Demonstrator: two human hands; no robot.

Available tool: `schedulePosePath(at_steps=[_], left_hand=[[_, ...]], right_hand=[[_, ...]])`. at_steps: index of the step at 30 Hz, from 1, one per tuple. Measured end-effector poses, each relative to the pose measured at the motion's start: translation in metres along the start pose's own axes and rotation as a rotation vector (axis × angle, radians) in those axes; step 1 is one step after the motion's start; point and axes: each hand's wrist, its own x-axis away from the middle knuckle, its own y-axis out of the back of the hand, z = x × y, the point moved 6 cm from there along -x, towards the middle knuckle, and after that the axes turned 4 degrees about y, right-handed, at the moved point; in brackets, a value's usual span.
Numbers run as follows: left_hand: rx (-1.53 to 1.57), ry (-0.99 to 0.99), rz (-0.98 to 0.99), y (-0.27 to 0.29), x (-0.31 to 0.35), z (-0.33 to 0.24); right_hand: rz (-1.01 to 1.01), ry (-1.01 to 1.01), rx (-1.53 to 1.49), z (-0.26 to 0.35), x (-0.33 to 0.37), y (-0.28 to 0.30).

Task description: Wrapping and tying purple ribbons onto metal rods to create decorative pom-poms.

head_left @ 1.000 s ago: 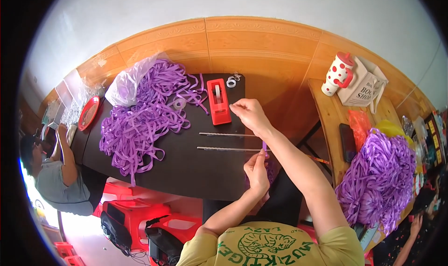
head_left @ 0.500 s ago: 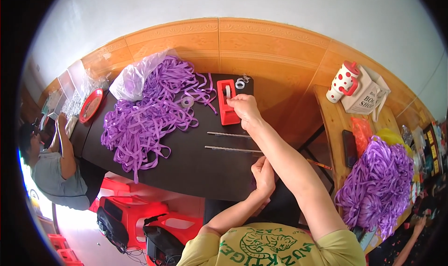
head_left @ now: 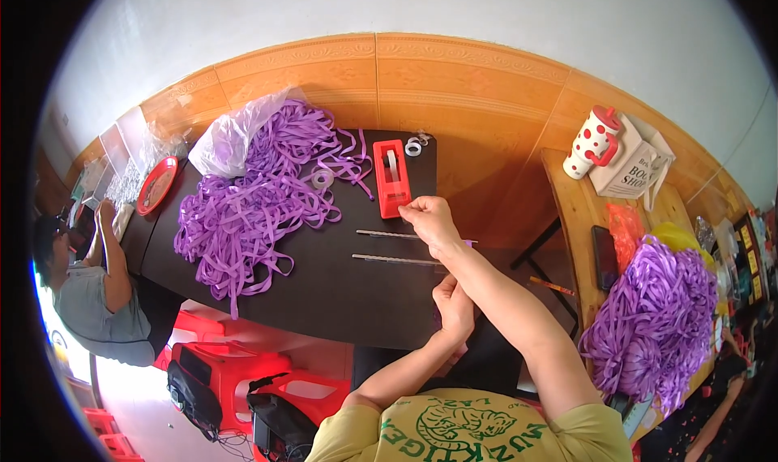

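A red tape dispenser point(head_left: 391, 188) with a roll of tape in it stands near the far right end of the dark table. At its near end my right hand point(head_left: 431, 223) is closed in a pinch on the end of the tape, though the clear strip barely shows. My left hand point(head_left: 455, 306) is closed at the table's right edge, below my right forearm. Dark purple ribbon shows at its side; most of what it grips is hidden. Two thin metal rods point(head_left: 387, 258) lie side by side, their right ends partly behind my right arm, with a purple bit near them.
Heaped purple ribbon point(head_left: 251, 211) and a plastic bag point(head_left: 235, 142) lie left, loose tape rolls point(head_left: 413, 147) beyond the dispenser. On the wooden table point(head_left: 567, 211) are more ribbon point(head_left: 648, 324), a phone point(head_left: 604, 258) and a dotted tumbler point(head_left: 592, 142). Another person point(head_left: 105, 292) works far left.
My right hand has come back toward me, from the middle of the dispenser to its near end. My left hand has stayed closed in nearly the same place.
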Motion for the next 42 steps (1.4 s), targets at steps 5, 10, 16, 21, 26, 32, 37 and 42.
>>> schedulePosePath(at_steps=[5,10,16,21,26,32,37,42], left_hand=[[-0.019,-0.004,-0.029,0.005,-0.002,0.004],[-0.043,0.012,-0.066,0.007,-0.004,0.004],[-0.14,0.039,-0.116,0.002,-0.001,0.001],[-0.161,0.006,-0.134,0.01,-0.002,0.001],[-0.224,0.034,-0.22,0.001,-0.002,-0.003],[-0.045,0.015,-0.24,0.002,-0.007,0.003],[0.092,0.136,-0.276,0.002,-0.013,0.01],[0.129,0.193,-0.286,0.001,-0.018,0.014]], right_hand=[[0.025,0.117,0.058,-0.01,-0.012,0.003],[0.073,0.402,0.235,0.003,-0.021,0.009],[0.148,0.557,0.36,0.007,-0.031,0.042],[0.347,0.36,0.231,0.032,-0.003,0.096],[0.646,0.011,0.073,0.0,0.028,0.123],[0.717,-0.008,0.034,-0.024,0.031,0.115],[0.746,-0.004,-0.002,-0.027,0.031,0.114],[0.722,0.015,0.031,-0.023,0.034,0.109]])
